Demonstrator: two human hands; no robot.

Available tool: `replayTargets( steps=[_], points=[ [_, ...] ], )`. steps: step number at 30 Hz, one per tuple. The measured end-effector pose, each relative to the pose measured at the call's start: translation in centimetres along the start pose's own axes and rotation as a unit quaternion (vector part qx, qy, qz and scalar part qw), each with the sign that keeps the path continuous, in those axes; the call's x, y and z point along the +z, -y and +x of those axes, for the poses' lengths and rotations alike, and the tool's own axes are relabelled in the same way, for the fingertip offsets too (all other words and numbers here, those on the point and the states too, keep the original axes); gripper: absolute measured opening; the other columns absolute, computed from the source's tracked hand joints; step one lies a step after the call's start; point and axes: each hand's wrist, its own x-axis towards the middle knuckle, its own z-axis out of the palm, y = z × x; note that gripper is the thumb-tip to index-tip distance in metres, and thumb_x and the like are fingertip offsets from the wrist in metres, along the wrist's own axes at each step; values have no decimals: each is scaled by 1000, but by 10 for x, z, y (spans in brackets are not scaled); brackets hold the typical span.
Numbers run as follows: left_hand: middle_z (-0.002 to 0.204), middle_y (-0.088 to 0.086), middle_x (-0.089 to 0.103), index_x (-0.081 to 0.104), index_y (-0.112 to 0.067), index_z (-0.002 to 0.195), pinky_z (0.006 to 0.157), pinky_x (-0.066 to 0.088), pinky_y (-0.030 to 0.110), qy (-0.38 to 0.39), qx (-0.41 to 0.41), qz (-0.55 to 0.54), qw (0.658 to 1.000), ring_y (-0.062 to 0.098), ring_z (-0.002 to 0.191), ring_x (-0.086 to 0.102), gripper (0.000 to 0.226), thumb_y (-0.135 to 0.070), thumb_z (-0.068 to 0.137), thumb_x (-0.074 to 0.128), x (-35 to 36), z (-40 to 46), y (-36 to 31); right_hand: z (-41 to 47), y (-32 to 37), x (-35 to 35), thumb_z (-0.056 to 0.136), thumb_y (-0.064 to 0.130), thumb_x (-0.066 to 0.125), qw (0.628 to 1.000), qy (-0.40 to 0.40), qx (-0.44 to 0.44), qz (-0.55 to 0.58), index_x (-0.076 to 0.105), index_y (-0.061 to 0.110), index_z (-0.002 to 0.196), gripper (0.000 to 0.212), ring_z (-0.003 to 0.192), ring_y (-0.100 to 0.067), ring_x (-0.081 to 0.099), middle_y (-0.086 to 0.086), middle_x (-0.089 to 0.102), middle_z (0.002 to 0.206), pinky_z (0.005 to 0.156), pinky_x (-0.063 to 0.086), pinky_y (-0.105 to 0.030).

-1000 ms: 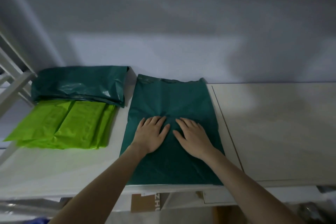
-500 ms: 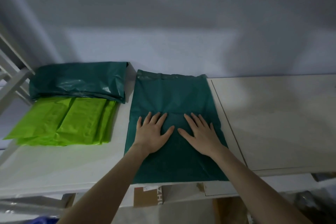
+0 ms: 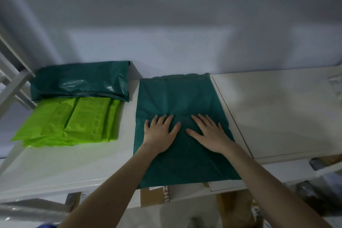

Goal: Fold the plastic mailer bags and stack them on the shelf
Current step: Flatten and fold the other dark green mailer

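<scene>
Dark green plastic, the mailer bag (image 3: 177, 102) lies flat and unfolded on the white worktop (image 3: 74, 163), its near edge reaching the worktop's front lip. Both hands press on its middle with fingers straight and spread, gripping nothing: the left hand (image 3: 160, 133) toward 9 o'clock of the bag's centre, the right hand (image 3: 210, 131) toward 3 o'clock, thumbs near each other but apart. At 10 o'clock a folded dark green stack (image 3: 81, 81) overlaps the far edge of lime-green bags (image 3: 74, 122).
</scene>
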Motion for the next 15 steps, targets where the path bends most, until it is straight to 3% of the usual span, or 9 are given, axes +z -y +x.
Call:
replayTargets(
  steps=[4,9,12,15],
  points=[
    [139,3,42,43,-23,134,105,27,45,-54,-37,-39,997,26,128,38,46,-46,96,31,-19,17,9,11,-1,-18,93,63,21,1000,0,15,23,21,33,146,61,144,-18,8,7,14,156,116,7,-53],
    [134,17,39,39,-9,135,102,36,44,-84,-112,-47,989,34,123,39,52,-31,89,54,-39,42,41,33,-24,-42,91,33,51,991,-118,60,12,32,17,142,57,133,-29,28,-9,34,145,105,35,-41],
    [132,23,37,35,0,134,97,39,42,-68,-192,-115,972,39,118,44,60,-27,87,59,-48,51,55,44,-38,-57,85,23,58,978,-137,147,55,37,11,137,58,126,-34,33,-17,40,135,97,38,-39],
    [130,23,42,37,2,133,95,44,42,-46,-252,-153,955,38,114,48,62,-28,85,62,-49,59,64,53,-48,-65,82,16,61,963,-129,174,158,40,4,133,56,117,-35,47,-19,46,130,93,43,-34]
  ],
)
